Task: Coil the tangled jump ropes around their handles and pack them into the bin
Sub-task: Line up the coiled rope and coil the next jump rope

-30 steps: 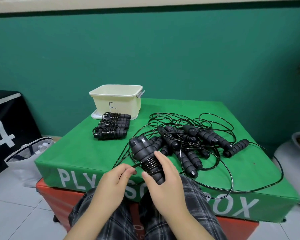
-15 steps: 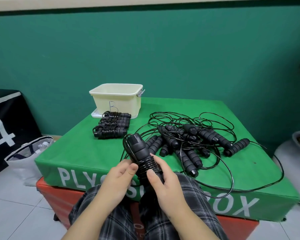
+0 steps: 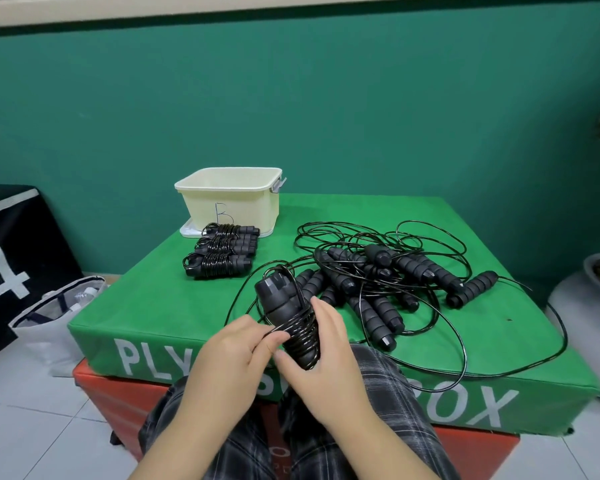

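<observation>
Coiling was the step: the right hand (image 3: 326, 355) gripped the paired handles (image 3: 284, 310) at the plyo box's (image 3: 153, 306) near edge, the left hand (image 3: 238, 348) pinched the cord (image 3: 300, 329), and next came another snug loop.
</observation>
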